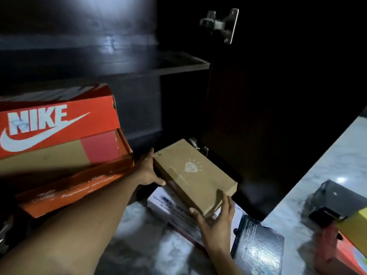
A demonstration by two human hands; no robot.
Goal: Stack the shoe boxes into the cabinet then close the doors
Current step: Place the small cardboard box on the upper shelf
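Observation:
A plain brown shoe box (195, 175) with a white diamond mark lies tilted on a white shoe box (168, 203) at the foot of the dark cabinet (139, 64). My left hand (148, 170) holds its far left end, thumb along the near edge. My right hand (216, 217) cups its near right corner, fingers curled up around the end. An orange Nike shoe box (59, 130) sits on the cabinet's lower level at left, on top of another orange box (69, 189).
The cabinet's right door (258, 116) stands open, its hinge (220, 24) at top. A shelf (178, 65) crosses the cabinet above. A black box (258, 247), a dark grey box (337, 203) and a yellow-orange box (351, 235) lie on the marble floor at right.

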